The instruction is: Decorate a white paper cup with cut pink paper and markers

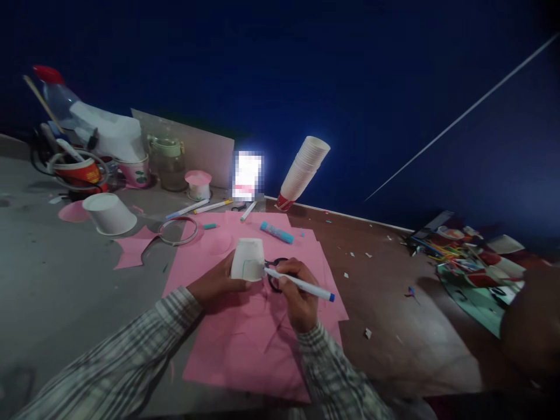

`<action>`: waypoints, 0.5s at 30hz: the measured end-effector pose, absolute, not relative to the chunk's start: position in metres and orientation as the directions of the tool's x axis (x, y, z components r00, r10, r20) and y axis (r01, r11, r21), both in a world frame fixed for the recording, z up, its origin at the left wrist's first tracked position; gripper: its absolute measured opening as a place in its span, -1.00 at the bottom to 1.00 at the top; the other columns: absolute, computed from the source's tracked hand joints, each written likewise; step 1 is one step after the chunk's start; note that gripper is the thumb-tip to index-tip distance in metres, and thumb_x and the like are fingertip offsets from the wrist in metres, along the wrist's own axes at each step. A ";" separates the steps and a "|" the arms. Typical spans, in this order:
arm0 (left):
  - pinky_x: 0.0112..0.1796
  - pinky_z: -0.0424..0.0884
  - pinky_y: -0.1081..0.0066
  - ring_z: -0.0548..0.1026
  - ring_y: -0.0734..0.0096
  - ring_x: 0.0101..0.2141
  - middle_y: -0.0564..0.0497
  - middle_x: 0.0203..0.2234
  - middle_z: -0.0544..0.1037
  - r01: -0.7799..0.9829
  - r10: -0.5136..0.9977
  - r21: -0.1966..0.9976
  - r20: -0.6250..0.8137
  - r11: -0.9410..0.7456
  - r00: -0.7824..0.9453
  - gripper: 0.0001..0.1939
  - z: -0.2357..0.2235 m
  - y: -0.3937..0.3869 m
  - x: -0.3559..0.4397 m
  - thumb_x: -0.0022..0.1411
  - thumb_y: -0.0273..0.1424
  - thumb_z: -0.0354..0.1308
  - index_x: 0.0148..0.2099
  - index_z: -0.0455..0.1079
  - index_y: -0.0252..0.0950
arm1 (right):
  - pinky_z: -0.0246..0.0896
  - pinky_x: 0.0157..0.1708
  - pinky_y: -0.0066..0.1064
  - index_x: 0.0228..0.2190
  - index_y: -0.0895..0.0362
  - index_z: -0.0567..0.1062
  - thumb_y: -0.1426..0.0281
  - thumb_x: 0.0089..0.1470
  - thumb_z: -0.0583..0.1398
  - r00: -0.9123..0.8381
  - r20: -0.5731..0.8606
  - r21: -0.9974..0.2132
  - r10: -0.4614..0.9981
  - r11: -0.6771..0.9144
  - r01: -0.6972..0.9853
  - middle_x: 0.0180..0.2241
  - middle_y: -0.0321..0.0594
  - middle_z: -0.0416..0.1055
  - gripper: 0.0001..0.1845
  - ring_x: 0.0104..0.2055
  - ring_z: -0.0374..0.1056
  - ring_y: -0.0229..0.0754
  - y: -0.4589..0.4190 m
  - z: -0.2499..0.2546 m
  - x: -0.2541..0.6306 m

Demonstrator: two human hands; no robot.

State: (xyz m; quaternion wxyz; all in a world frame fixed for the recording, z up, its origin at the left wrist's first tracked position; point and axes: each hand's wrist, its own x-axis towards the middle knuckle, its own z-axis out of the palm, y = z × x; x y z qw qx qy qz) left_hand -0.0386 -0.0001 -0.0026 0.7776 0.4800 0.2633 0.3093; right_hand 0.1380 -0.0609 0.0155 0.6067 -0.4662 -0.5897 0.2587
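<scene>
My left hand (221, 284) is wrapped round a white paper cup (248, 259) that has a faint green outline drawn on its side. In my right hand (301, 294) is a white marker (306, 286) with a blue end, its tip close to the cup's right edge. Black-handled scissors (275, 282) lie on the pink paper (245, 356), partly hidden behind my right hand. Beyond the cup lies a blue glue stick (276, 232). Both hands are above the pink sheets.
A leaning stack of paper cups (301, 172) stands at the back. Leftward are an upturned white cup (109, 214), a tape ring (178, 231), a glass jar (168, 163) and a red cup of tools (81, 175). Craft clutter (476, 256) covers the right, with paper scraps about.
</scene>
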 end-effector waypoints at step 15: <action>-0.06 0.32 0.17 0.41 0.10 -0.05 -0.16 -0.04 0.43 -0.170 0.756 0.963 -0.049 0.210 0.653 -0.26 -0.011 0.002 -0.036 -0.04 -0.32 0.37 0.14 0.15 -0.29 | 0.24 -0.43 -0.36 -0.34 0.12 0.46 0.44 0.08 0.13 0.055 0.554 -0.760 0.831 0.478 0.441 -0.43 -0.22 0.39 -0.89 -0.40 0.33 -0.19 -0.061 0.023 0.126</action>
